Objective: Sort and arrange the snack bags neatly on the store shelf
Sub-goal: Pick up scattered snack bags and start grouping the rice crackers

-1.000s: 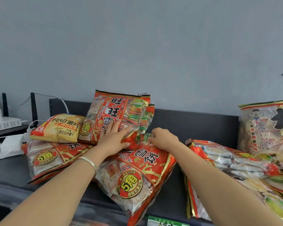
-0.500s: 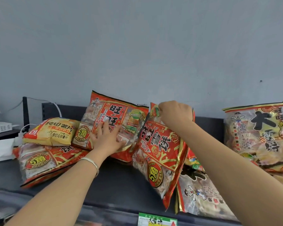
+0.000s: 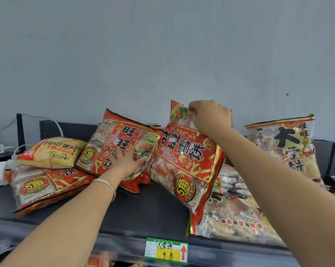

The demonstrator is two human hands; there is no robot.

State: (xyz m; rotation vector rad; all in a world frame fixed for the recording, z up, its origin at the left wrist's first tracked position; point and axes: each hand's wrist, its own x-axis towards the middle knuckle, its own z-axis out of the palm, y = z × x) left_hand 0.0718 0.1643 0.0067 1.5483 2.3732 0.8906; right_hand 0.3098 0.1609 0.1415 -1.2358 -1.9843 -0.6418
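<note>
Raised red plastic snack bag [image 3: 187, 157]: red panel, black characters, gold trim, red-yellow round badge.
Leaning red plastic snack bag [image 3: 112, 139]: red, black and gold print.
Flat red plastic snack bag [image 3: 47, 187]: red, gold; red-yellow oval badge.
Pale yellow crisp bag [image 3: 52, 153]: red corner, dark characters.
Tall clear plastic bag [image 3: 286, 149]: large black characters, red-gold top edge.
Paper price tag [image 3: 166, 251]: green border, yellow field, red arrow.

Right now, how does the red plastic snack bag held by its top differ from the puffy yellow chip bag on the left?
The red snack bag is held up, tilted, its top pinched by the right hand; the yellow chip bag lies untouched on a flat red bag. The red snack bag is larger, with clear panels showing crackers; the yellow chip bag is smaller and puffier. Both carry printed Chinese characters.
</note>
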